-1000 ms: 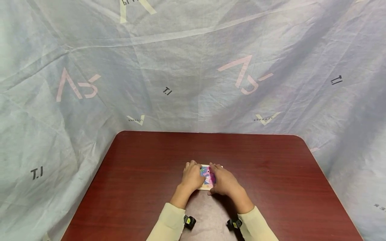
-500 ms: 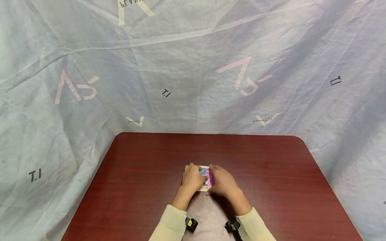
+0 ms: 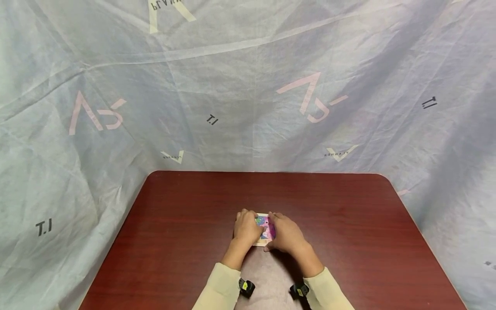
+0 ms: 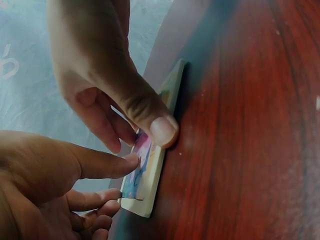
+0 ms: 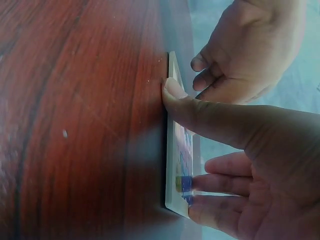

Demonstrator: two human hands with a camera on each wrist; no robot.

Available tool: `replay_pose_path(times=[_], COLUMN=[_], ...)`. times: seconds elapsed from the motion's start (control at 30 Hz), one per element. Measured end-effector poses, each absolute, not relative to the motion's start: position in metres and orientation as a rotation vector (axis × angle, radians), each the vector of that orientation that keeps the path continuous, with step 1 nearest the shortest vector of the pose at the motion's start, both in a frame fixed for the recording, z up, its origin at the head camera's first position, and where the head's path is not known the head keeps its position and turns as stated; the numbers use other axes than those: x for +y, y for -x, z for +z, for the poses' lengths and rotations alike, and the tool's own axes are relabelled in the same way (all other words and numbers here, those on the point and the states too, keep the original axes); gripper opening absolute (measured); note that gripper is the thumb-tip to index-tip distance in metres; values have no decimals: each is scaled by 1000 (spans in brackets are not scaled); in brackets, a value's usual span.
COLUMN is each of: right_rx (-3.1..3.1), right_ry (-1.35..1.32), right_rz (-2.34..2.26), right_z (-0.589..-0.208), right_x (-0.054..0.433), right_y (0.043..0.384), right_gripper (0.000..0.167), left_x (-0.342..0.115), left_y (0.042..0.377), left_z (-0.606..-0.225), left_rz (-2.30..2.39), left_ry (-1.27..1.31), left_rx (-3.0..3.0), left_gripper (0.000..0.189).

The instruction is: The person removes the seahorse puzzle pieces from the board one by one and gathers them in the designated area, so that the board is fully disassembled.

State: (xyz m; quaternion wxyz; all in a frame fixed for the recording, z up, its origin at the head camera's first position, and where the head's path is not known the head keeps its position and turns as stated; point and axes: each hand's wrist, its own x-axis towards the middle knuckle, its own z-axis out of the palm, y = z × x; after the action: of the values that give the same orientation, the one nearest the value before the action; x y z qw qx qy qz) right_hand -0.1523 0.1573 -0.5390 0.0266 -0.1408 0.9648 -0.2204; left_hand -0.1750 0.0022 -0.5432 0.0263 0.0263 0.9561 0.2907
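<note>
A thin board (image 3: pixel 267 224) with a pale rim and a colourful pink, blue and green picture lies flat at the middle of the table. My left hand (image 3: pixel 247 228) holds its left side, thumb on the picture and the other fingers at the edge. On the right side my right hand (image 3: pixel 288 234) spans the board, thumb at the near edge (image 4: pixel 161 165) and fingers toward the far edge. In the right wrist view, right fingertips (image 5: pixel 196 192) touch the picture near one end. Both hands cover the board's ends from above.
The dark red wooden table (image 3: pixel 174 232) has rounded far corners. Pale printed fabric (image 3: pixel 240 86) hangs behind it and at both sides. Each wrist wears a small black camera, such as the left one (image 3: pixel 246 287), below a cream sleeve (image 3: pixel 218 286).
The right hand has shifted slightly left, covering the board's far right corner that showed a second ago. The left hand keeps nearly the same place. The head view has tilted a little.
</note>
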Motion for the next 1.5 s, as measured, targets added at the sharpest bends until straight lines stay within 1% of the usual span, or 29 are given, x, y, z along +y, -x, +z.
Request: replay_pose_path(times=[0.2,0.27,1.27,1.5], right_rx=[2990,2983,2944,2934], right_ry=[496,515,492,487], right_rz=[-639,-626,-545,-563], right_z=[-538,-537,-530,-528], right_x=[155,154,150,147], right_y=[153,153,147,146], right_gripper=[96,92,87,76], left_x=[0,0,1,1], left_y=[175,175,172,170], left_z=[-544,-544,-543,-545], left_rz=[864,873,923,932], left_ry=[-73,-75,-119,-146], left_rx=[2982,2984,3002,3021], left_gripper=[44,44,44,46])
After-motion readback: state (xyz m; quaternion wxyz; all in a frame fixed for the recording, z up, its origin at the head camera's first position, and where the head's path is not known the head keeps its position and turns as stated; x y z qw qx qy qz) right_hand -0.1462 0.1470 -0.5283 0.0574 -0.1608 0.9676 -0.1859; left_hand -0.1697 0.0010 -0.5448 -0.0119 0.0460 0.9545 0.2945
